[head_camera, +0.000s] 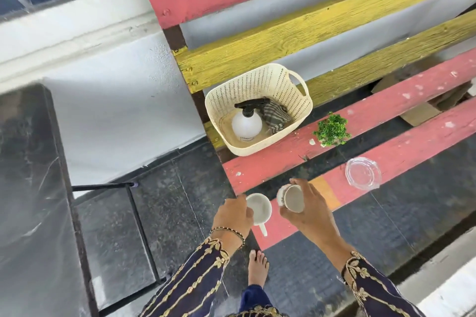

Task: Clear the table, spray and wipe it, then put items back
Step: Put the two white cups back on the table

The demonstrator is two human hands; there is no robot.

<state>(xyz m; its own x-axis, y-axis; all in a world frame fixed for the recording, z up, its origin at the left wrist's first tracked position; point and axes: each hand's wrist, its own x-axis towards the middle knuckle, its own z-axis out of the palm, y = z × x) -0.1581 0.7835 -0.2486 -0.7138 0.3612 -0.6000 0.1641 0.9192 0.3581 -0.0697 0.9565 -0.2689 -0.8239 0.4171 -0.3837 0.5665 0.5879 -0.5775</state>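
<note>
My left hand (234, 216) grips the rim of a white mug (261, 207), its handle pointing toward me, at the near corner of the red and yellow slatted bench (386, 103). My right hand (309, 210) holds a second white cup (292, 197), tilted on its side just above the nearest red slat. A cream plastic basket (296, 108) stands on the slats farther back. Inside it are a white spray bottle (246, 125) with a black trigger and a striped cloth (275, 116).
A small green plant (332, 130) sits on a red slat right of the basket. A clear glass dish (363, 174) lies on the nearest slat to the right. A dark glossy table (31, 188) with a black frame stands at left. My bare foot (257, 269) is on the dark floor.
</note>
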